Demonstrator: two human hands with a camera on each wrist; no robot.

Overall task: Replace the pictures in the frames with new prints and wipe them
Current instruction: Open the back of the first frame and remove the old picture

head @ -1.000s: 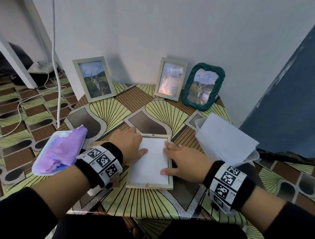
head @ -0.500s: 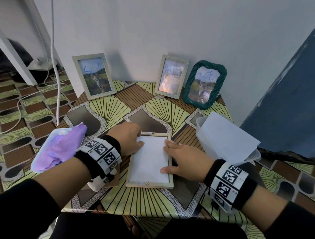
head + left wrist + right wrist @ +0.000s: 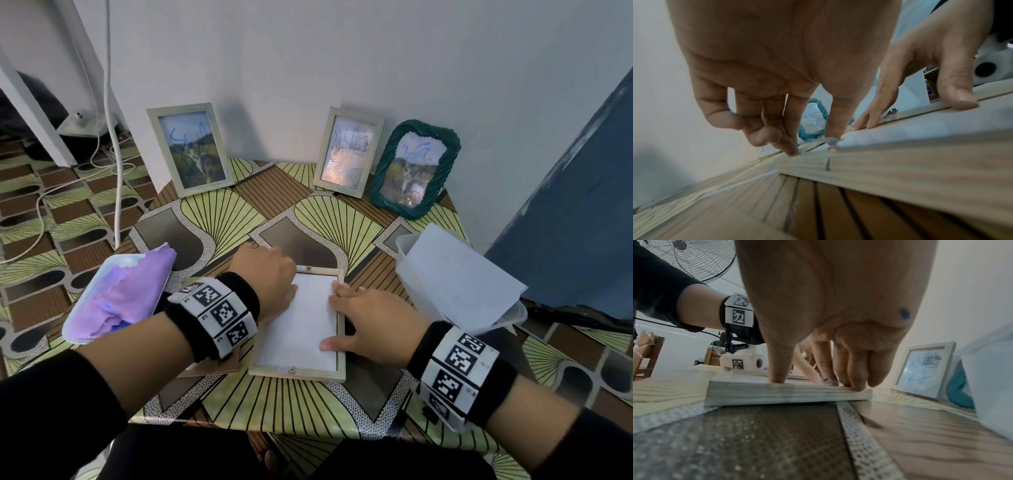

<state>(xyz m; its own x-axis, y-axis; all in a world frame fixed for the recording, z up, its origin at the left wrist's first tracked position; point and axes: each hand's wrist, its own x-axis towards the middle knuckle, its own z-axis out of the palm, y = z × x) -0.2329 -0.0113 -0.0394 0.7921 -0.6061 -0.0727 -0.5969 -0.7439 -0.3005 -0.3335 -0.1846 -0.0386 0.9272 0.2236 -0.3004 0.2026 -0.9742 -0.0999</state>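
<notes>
Patterned green-and-brown vinyl covers the table (image 3: pixel 212 404), with the same print on the floor beyond. On its right side stands a clear plastic tub (image 3: pixel 407 253) holding white sheets (image 3: pixel 459 277); at the left edge lies a plate (image 3: pixel 80 329) with a purple cloth (image 3: pixel 133 291) on it. Three frames lean against the wall: a pale wooden frame (image 3: pixel 189 148) on the left, a second pale frame (image 3: pixel 348 150) further right, and a green woven frame (image 3: pixel 414 168) just beside that one.

Nearer the person, a light wooden frame (image 3: pixel 298 371) lies flat, face down, with a white print (image 3: pixel 299 325) set in its back. Both forearms reach in from the near edge, each with a marker-covered wristband.

Left hand (image 3: pixel 265 277) sits at the frame's far left corner, palm down, fingers bent, their tips down at a small metal tab (image 3: pixel 831 141) on the rim; whether they pinch it I cannot tell. Right hand (image 3: pixel 371 323) lies spread and relaxed, its fingers (image 3: pixel 857 382) pressing on the frame's right rail and its thumb (image 3: pixel 330 344) on the print's edge.
</notes>
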